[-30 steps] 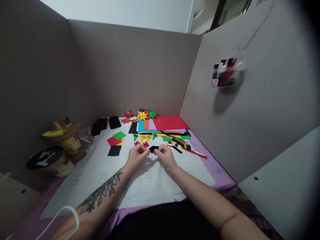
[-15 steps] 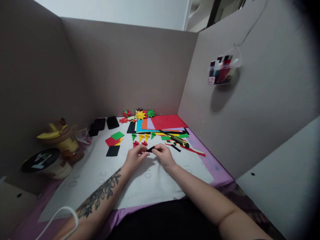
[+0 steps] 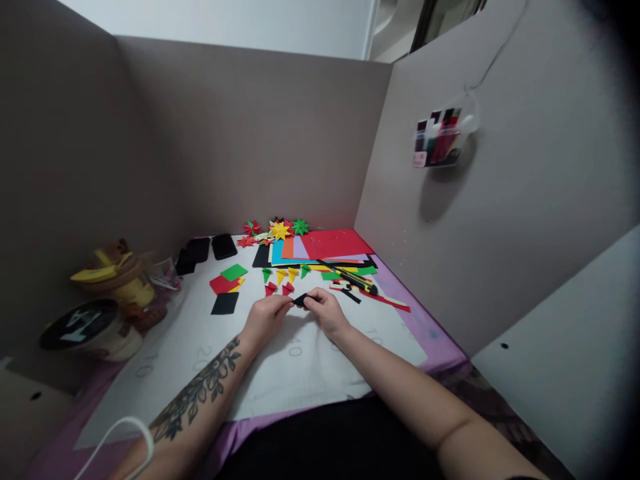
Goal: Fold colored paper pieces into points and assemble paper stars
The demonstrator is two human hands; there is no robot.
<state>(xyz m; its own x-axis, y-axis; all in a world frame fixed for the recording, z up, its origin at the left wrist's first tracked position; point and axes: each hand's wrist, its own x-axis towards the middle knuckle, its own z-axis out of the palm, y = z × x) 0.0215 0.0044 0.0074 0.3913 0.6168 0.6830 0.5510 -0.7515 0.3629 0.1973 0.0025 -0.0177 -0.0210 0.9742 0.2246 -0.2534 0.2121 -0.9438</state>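
A small folded piece of black paper (image 3: pixel 300 300) is held between my two hands above the white sheet. My left hand (image 3: pixel 267 315) pinches its left tip with thumb and fingers. On the other side, my right hand (image 3: pixel 326 311) grips the piece between thumb and forefinger. Just beyond lie folded paper pieces: red ones (image 3: pixel 271 289), yellow ones (image 3: pixel 281 277) and green ones (image 3: pixel 305 271). Left of them are flat squares, a black square (image 3: pixel 225 303), a red square (image 3: pixel 223 284) and a green square (image 3: pixel 234 272), with yellow paper partly hidden beneath.
Paper stars (image 3: pixel 281 231) and stacked coloured sheets (image 3: pixel 335 245) lie at the back. A yellow-black cutter (image 3: pixel 357 281) rests among paper strips (image 3: pixel 385 301) on the right. Pots (image 3: pixel 135 287) and a lidded tub (image 3: pixel 107 337) stand left. A clear holder (image 3: pixel 440 140) hangs on the right panel.
My left fingers, more spread before, have closed on the left tip of the black paper. The piece looks more sharply pointed now. My right hand has kept its grip.
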